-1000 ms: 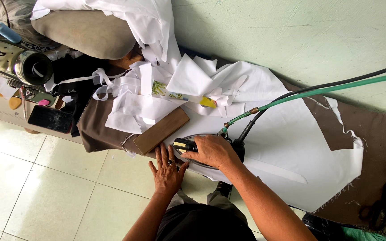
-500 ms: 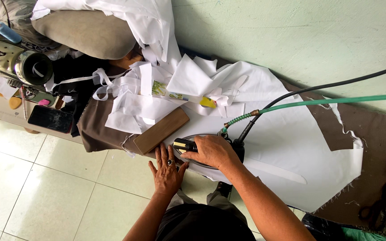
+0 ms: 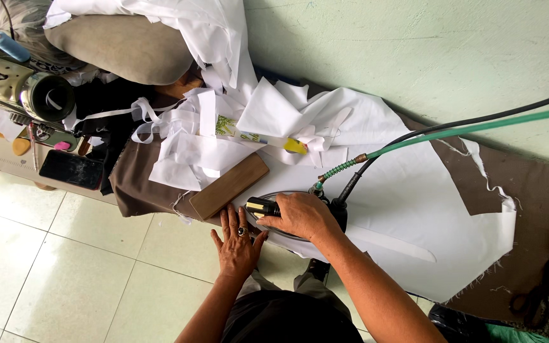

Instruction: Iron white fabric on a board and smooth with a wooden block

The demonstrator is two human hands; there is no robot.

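Iron sits on white cloth at the near edge of the bench, hoses running off to the right. Right hand is closed around its handle, so the iron lies directly under that grip. Left hand rests flat, fingers spread, just left of the iron, holding nothing; wooden block just beyond. Judgement: keep the left fingers clear of the soleplate, hold the cloth taut, and press evenly.

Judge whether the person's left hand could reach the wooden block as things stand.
Probably yes: the left hand lies flat at the table edge, right beside the wooden block, with nothing between them.
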